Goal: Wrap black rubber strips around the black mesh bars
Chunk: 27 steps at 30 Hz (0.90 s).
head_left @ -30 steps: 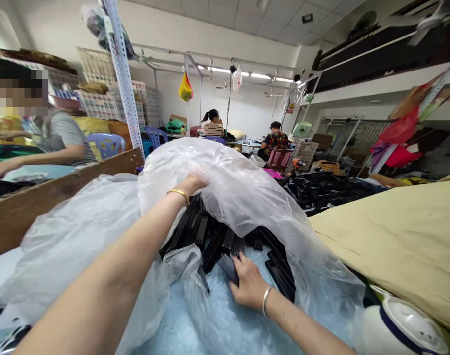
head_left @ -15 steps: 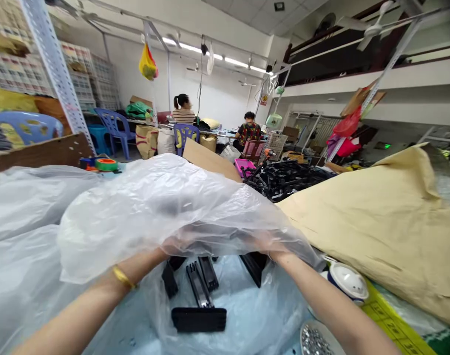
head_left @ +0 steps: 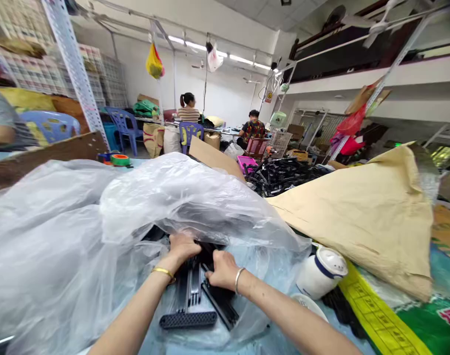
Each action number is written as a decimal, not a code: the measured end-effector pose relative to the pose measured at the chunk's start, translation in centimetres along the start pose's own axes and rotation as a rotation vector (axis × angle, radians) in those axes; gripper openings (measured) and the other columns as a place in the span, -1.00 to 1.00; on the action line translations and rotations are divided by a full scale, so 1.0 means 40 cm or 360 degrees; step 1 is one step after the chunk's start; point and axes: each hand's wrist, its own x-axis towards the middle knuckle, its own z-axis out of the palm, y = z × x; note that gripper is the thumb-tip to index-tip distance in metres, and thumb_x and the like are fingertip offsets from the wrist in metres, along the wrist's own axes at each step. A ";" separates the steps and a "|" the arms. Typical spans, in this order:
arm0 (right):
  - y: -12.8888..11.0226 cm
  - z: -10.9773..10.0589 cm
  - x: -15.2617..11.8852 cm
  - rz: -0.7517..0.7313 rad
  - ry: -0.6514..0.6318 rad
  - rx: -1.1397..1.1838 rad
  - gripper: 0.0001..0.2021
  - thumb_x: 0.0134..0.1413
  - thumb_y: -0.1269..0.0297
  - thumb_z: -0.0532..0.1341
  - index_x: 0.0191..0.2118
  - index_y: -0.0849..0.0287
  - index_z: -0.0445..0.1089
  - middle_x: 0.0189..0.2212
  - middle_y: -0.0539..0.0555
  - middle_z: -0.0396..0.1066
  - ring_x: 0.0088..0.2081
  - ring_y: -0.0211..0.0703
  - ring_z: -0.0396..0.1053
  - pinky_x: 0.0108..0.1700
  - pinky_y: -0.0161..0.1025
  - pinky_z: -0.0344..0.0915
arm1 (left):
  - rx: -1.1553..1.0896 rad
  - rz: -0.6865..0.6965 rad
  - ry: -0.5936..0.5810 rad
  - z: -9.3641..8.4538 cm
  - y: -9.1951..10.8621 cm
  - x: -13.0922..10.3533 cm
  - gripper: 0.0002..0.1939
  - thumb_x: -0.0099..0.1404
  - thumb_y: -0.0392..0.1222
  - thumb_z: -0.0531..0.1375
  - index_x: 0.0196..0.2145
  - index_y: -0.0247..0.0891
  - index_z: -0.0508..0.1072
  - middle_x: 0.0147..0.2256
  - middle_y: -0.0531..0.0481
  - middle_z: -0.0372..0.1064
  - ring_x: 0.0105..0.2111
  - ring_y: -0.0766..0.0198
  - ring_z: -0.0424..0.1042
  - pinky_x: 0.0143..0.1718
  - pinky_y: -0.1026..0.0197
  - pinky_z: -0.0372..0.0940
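Note:
Both hands reach into the mouth of a large translucent plastic bag (head_left: 195, 197) on a light blue surface. My left hand (head_left: 182, 247), with a gold bangle at the wrist, is closed on black plastic parts at the bag's opening. My right hand (head_left: 224, 268), with a silver bangle, has its fingers wrapped over other black parts (head_left: 223, 305) just to the right. Nearer me lies a black piece with a textured face (head_left: 188, 320), and slotted black strips (head_left: 194, 286) stand behind it. The bag film hides the parts farther in.
On the right are a white lidded mug (head_left: 323, 271), a bowl rim (head_left: 309, 305), a yellow numbered strip (head_left: 380, 310) and a brown paper sack (head_left: 361, 217). Beyond lies a black heap (head_left: 284, 172). Two people sit far back; a person's arm shows at left.
My hands have come out from under the bag film and moved closer together, now gripping black parts. The parts in the bag have shifted. The view has turned slightly, and an arm appears at left.

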 end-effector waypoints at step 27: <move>0.050 0.013 -0.246 -0.0139 0.0076 -0.0159 -0.84 0.25 0.23 0.20 -0.17 0.21 0.44 -0.23 0.09 0.48 -0.18 -0.13 0.43 -0.11 -0.19 0.30 | 0.0225 0.0174 0.0307 0.215 -0.027 -0.689 -0.50 0.10 -0.33 0.24 0.03 -0.12 0.50 0.18 -0.24 0.30 0.13 -0.26 0.33 0.01 -0.16 0.33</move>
